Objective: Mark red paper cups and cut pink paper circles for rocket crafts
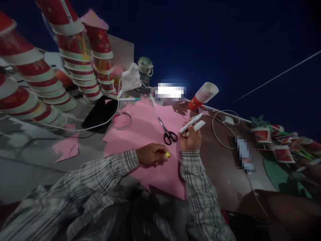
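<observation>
My left hand is closed, pinching a small yellow cap over the pink paper. White markers are gripped in my right hand, two white barrels showing and pointing up to the right. Black-handled scissors lie on the pink sheet between and beyond my hands, blades pointing away. A roll of tape rests at the sheet's left edge. Further back lie a marker with a teal end and another white marker.
Towers of red and white paper cups stand at the left. A black phone or tablet lies by a white cable. Stacked cups lean at the back; a green bottle stands behind. Decorated cups and another person's arm are at right.
</observation>
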The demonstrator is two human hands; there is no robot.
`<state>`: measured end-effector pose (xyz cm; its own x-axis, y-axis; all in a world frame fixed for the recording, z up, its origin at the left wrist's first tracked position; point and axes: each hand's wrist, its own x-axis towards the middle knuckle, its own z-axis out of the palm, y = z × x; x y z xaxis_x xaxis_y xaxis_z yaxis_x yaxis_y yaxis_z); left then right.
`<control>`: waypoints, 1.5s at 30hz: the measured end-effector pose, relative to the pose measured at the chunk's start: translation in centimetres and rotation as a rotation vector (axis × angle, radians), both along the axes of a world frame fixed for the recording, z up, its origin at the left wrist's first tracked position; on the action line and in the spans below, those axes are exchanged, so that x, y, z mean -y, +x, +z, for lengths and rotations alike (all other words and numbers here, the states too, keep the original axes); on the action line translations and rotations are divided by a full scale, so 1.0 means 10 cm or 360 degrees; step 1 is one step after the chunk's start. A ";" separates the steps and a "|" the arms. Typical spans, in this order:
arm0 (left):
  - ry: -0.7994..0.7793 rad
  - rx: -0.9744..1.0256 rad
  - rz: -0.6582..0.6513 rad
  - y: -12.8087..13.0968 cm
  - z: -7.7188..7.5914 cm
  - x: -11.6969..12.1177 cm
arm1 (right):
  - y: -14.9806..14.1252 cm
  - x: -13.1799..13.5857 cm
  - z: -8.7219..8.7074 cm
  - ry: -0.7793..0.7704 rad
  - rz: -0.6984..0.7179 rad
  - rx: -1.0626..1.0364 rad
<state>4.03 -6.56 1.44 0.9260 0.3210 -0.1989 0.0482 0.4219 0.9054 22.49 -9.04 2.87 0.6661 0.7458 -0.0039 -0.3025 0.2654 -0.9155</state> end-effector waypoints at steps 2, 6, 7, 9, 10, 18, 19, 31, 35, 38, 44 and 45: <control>0.0018 0.0051 0.0022 -0.01 0.03 -0.01 | 0.09 0.01 0.05 0.0071 -0.0033 -0.0085; 0.0136 0.0137 0.0533 -0.05 0.13 -0.20 | 0.00 0.06 0.10 0.0050 0.0319 -0.0123; 0.0163 0.0163 0.0665 -0.06 0.15 -0.26 | -0.05 0.07 0.10 0.0036 0.0420 -0.0122; 0.0171 0.0214 0.0896 -0.10 0.17 -0.38 | -0.14 0.10 0.08 0.0002 0.0591 -0.0130; 0.0148 0.0225 0.0969 -0.11 0.17 -0.43 | -0.17 0.10 0.07 -0.0017 0.0656 -0.0135; -0.0188 0.0365 0.1179 -0.15 0.17 -0.62 | -0.27 0.13 0.00 -0.0189 0.0924 -0.0103; -0.0208 0.0384 0.1201 -0.15 0.18 -0.63 | -0.28 0.13 0.00 -0.0214 0.0928 -0.0092; -0.0223 0.0376 0.1083 -0.16 0.18 -0.62 | -0.30 0.15 0.05 -0.0438 0.1017 0.0013; -0.0028 0.0310 0.1101 -0.15 0.18 -0.63 | -0.28 0.14 0.05 -0.0521 0.1015 0.0041; 0.0236 0.0232 0.1081 -0.16 0.17 -0.63 | -0.27 0.14 0.04 -0.0539 0.1012 0.0054; 0.0527 0.0118 0.0899 -0.18 0.13 -0.62 | -0.28 0.13 -0.02 -0.0570 0.0994 0.0089; 0.0559 0.0118 0.0878 -0.18 0.13 -0.61 | -0.28 0.13 -0.02 -0.0575 0.0994 0.0097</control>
